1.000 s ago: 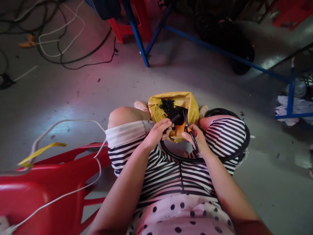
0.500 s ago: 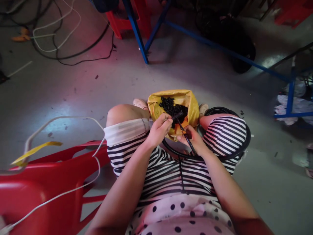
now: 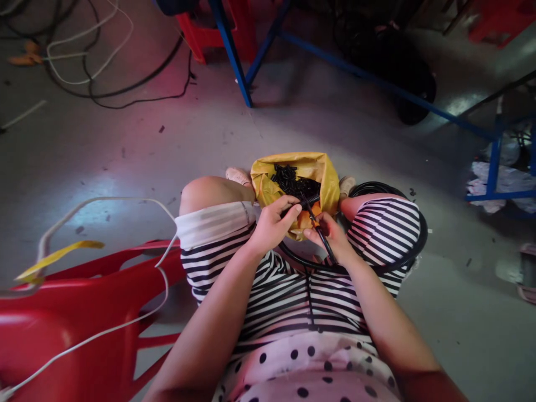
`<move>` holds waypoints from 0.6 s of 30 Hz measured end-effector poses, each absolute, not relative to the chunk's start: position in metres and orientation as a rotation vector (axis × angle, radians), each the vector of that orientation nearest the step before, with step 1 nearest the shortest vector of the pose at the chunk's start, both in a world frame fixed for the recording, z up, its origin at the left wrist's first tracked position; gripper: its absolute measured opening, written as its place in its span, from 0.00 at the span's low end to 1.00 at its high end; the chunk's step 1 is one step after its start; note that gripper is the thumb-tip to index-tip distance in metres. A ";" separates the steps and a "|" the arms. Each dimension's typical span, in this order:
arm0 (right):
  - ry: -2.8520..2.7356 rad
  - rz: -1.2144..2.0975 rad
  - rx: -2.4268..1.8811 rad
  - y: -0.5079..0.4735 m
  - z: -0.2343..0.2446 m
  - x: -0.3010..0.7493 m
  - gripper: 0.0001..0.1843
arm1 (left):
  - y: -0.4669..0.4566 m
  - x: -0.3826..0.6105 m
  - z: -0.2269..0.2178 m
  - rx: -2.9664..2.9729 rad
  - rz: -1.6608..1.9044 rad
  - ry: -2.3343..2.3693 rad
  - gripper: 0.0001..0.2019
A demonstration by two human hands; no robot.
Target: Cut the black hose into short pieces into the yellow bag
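Observation:
I sit with a yellow bag (image 3: 326, 173) between my knees; it holds several short black tube pieces (image 3: 291, 180). My left hand (image 3: 272, 223) pinches the end of a black corrugated hose (image 3: 312, 199) over the bag's mouth. My right hand (image 3: 330, 237) is closed on black-handled cutters (image 3: 320, 234) whose blades sit at the hose end. The rest of the hose (image 3: 414, 251) loops in a coil over my lap and round my right thigh.
A red plastic chair (image 3: 75, 324) lies tipped at my left with a white cable (image 3: 104, 329) and a yellow strip (image 3: 58, 258) over it. Blue metal frame legs (image 3: 234, 56) stand ahead, black and white cables (image 3: 96, 72) trail on the concrete floor, and a dark bundle (image 3: 402, 72) sits behind.
The cutters have swung from open and upright above my right hand down onto the hose end. My left hand has shifted slightly along the hose; the view has dipped a little.

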State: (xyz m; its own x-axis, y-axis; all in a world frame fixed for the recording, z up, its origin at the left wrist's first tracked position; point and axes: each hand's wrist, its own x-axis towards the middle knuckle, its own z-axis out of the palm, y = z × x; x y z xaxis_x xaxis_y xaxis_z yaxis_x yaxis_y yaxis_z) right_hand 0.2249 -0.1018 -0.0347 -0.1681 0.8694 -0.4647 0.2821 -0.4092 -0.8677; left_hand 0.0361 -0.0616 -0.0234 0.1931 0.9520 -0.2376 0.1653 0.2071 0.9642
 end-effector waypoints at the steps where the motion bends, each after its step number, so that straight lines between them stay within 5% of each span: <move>1: -1.321 1.605 -1.622 -0.102 -0.037 0.225 0.23 | -0.061 0.036 -0.023 1.238 0.815 1.256 0.15; 18: -1.309 1.611 -1.614 -0.104 -0.039 0.226 0.22 | -0.060 0.034 -0.024 1.375 0.761 1.272 0.14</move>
State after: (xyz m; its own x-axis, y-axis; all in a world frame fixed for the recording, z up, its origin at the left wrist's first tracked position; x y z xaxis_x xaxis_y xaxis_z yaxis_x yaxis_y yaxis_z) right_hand 0.2258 -0.1037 -0.0395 -0.1665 0.8721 -0.4601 0.2720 -0.4079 -0.8716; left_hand 0.0341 -0.0599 -0.0239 0.2283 0.9531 -0.1988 0.2754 0.1326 0.9521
